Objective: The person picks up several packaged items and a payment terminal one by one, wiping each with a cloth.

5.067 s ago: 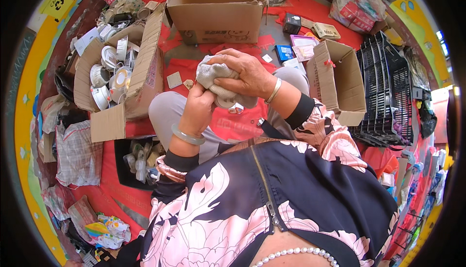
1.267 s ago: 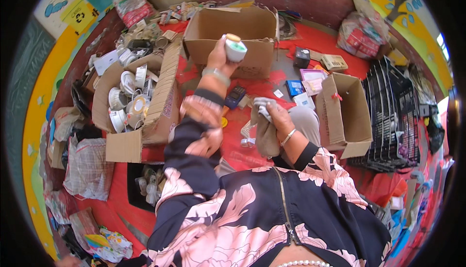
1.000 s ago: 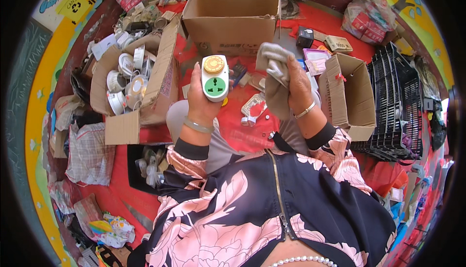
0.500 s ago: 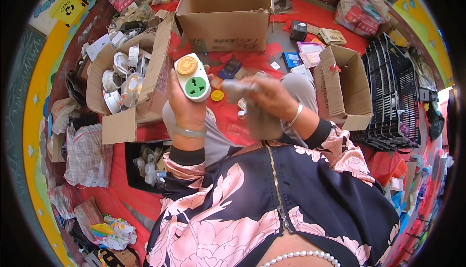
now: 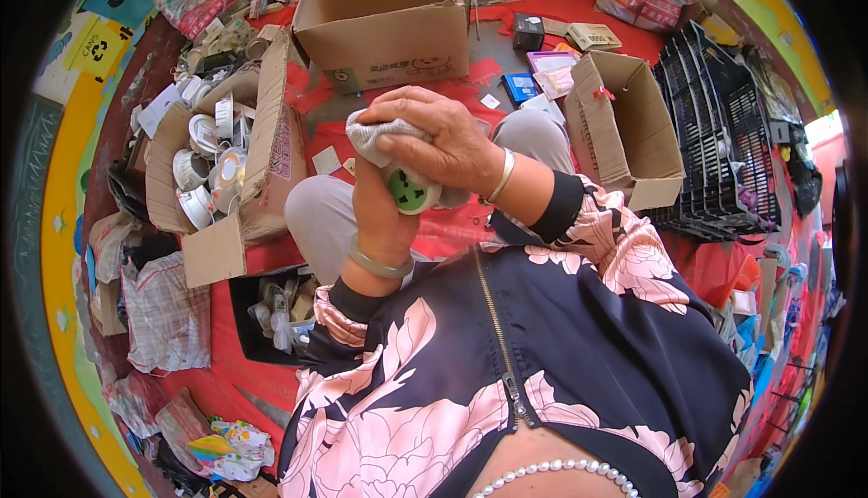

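open cardboard box of white round fittings (image 5: 212, 172) at nine o'clock, left hand (image 5: 380, 213) closed around white socket adapter with green face (image 5: 411, 192) at centre, right hand (image 5: 443, 136) clamping grey cloth (image 5: 375, 132) over it, perhaps wiping, empty cardboard box (image 5: 624, 127) at two o'clock

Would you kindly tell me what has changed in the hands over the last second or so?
The right hand brought the grey cloth across and now presses it over the white socket, which the left hand has drawn in from arm's length, upright before the chest. The left hand kept hold of the socket, the right the cloth; the boxes stayed put.
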Action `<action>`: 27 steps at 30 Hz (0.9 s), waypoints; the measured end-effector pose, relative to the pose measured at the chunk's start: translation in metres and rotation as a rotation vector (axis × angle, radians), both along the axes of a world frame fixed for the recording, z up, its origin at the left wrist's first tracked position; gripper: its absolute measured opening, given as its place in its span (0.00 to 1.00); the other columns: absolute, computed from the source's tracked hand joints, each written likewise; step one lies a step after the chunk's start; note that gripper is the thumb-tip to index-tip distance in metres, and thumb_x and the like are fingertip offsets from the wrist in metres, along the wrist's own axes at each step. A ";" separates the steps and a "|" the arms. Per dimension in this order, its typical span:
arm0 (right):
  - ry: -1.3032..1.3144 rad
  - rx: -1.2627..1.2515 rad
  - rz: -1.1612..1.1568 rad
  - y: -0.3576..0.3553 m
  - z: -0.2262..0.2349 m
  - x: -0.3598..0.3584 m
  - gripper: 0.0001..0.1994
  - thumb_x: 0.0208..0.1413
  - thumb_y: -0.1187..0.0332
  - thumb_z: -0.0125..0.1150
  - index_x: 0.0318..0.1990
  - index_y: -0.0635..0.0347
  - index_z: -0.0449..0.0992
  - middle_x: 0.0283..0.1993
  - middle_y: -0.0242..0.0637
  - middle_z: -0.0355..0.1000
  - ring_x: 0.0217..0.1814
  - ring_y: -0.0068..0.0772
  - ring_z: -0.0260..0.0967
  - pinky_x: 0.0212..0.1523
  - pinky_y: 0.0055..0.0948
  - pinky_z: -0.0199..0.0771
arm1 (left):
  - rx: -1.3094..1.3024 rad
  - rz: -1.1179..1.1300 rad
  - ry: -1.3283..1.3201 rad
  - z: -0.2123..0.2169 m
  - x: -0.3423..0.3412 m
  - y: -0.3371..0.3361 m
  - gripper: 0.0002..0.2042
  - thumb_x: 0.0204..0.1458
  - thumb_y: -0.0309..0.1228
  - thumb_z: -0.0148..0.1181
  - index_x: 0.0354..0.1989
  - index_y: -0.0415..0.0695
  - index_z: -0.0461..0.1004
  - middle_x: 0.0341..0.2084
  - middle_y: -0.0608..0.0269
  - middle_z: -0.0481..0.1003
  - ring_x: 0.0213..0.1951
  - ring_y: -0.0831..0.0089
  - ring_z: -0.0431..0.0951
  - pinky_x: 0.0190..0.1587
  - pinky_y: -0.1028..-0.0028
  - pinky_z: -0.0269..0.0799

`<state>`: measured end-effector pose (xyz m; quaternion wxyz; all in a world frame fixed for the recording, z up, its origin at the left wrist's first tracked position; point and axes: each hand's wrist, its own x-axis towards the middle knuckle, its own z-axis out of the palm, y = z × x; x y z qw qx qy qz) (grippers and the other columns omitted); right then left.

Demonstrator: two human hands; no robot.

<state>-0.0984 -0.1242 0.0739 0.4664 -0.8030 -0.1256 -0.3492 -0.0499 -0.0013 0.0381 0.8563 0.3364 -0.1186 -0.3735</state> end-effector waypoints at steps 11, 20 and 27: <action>0.249 1.278 0.009 -0.054 -0.021 0.014 0.12 0.59 0.62 0.52 0.39 0.63 0.75 0.32 0.31 0.73 0.29 0.19 0.68 0.30 0.20 0.69 | 0.046 -0.115 0.040 0.003 0.004 -0.004 0.24 0.59 0.48 0.42 0.49 0.38 0.66 0.27 0.60 0.72 0.26 0.73 0.73 0.30 0.76 0.73; -0.051 -0.123 -0.055 -0.011 -0.010 -0.015 0.21 0.53 0.57 0.59 0.53 0.50 0.70 0.58 0.45 0.63 0.61 0.45 0.59 0.58 0.37 0.61 | -0.001 0.051 0.169 0.007 0.016 -0.004 0.20 0.59 0.47 0.41 0.47 0.43 0.68 0.37 0.61 0.72 0.40 0.69 0.74 0.44 0.71 0.71; 0.035 0.076 -0.045 0.014 -0.005 -0.008 0.16 0.53 0.65 0.58 0.49 0.59 0.71 0.54 0.46 0.65 0.63 0.47 0.56 0.60 0.40 0.57 | 0.007 0.017 -0.130 0.001 0.006 0.003 0.25 0.58 0.50 0.42 0.56 0.43 0.61 0.47 0.59 0.68 0.47 0.67 0.72 0.49 0.68 0.71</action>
